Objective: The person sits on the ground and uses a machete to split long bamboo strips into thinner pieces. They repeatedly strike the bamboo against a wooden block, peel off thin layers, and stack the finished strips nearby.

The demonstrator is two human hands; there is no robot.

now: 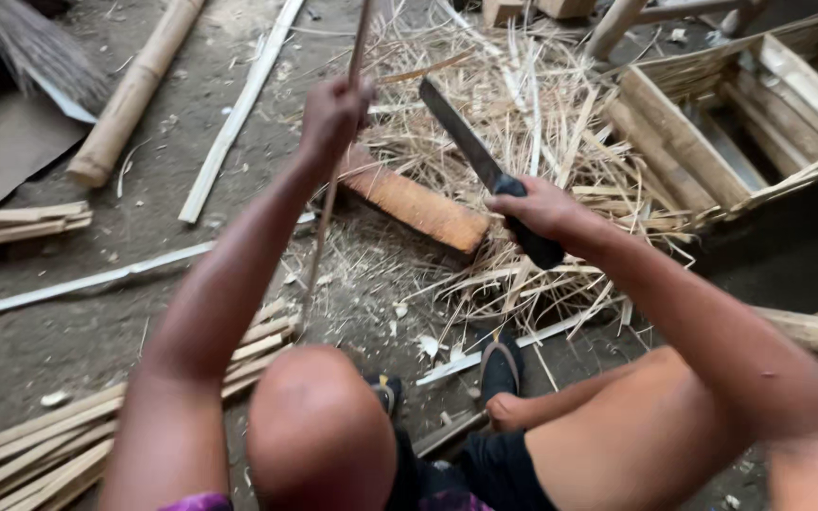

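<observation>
- Hands at work over a dirt floor: left hand (333, 112) at 11 o'clock, fist closed around a thin bamboo strip (326, 218) held nearly upright.
- Right hand (537, 208) at 1 o'clock grips a knife (471, 147), blade pointing toward 11.
- Wooden block (417, 203) and straw shavings (532, 104) lie beneath.
</observation>
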